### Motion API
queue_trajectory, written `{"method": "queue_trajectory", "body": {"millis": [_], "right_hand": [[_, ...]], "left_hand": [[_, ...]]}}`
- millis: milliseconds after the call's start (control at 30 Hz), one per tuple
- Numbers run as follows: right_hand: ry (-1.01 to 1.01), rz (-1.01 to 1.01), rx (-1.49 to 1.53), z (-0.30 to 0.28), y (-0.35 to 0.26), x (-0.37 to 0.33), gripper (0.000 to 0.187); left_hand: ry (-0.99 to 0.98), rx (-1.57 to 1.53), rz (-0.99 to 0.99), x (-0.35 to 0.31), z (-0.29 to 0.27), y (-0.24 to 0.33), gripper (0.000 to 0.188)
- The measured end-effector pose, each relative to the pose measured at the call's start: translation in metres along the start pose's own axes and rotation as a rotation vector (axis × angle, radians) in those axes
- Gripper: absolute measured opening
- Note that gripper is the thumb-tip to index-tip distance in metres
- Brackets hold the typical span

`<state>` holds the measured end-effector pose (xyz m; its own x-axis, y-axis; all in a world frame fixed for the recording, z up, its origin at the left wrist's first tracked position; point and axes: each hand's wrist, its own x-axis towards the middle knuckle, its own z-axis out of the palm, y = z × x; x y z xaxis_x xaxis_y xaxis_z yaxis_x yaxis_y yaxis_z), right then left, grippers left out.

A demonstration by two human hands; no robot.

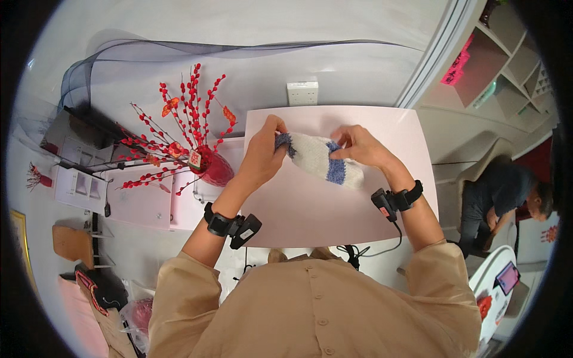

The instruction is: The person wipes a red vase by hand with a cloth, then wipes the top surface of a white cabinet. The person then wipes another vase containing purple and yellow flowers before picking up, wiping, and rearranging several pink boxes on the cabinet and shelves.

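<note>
A fuzzy white sock [311, 157] with blue parts is stretched above the pale pink table [286, 215]. My left hand [262, 154] is closed on its blue end, thumb and fingers pinching the edge. At the upper edge of the blue band, my right hand [363, 146] pinches the knit between thumb and fingers. The white end of the sock slants down to the right, past my right hand. Both wrists wear black straps with small black devices.
Left of the table stands a red vase [216, 169] with red-berried branches [190, 113] spreading outward. A white socket box [302, 93] is on the wall behind. A cable [391, 241] hangs from my right wrist device. On the far right sits another person [498, 185] near a round white table [484, 292].
</note>
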<state>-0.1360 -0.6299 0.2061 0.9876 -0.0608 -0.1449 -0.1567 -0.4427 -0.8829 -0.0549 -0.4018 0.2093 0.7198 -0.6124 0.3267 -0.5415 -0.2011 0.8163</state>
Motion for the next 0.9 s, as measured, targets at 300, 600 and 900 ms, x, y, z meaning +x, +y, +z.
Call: {"method": "queue_trajectory", "body": {"millis": [300,600,900], "right_hand": [[-0.091,-0.095,0.202,-0.002,-0.002,0.023,0.006],[0.012,-0.084,0.229,-0.004,-0.020,0.046,0.009],[0.204,-0.389,-1.046,0.006,0.033,0.082,0.023]], "left_hand": [[-0.090,0.230,0.138,-0.005,-0.012,-0.023,0.024],[-0.094,0.120,0.024,0.004,0.000,-0.005,0.023],[-0.235,0.665,-0.018,0.008,0.048,-0.058,0.055]]}}
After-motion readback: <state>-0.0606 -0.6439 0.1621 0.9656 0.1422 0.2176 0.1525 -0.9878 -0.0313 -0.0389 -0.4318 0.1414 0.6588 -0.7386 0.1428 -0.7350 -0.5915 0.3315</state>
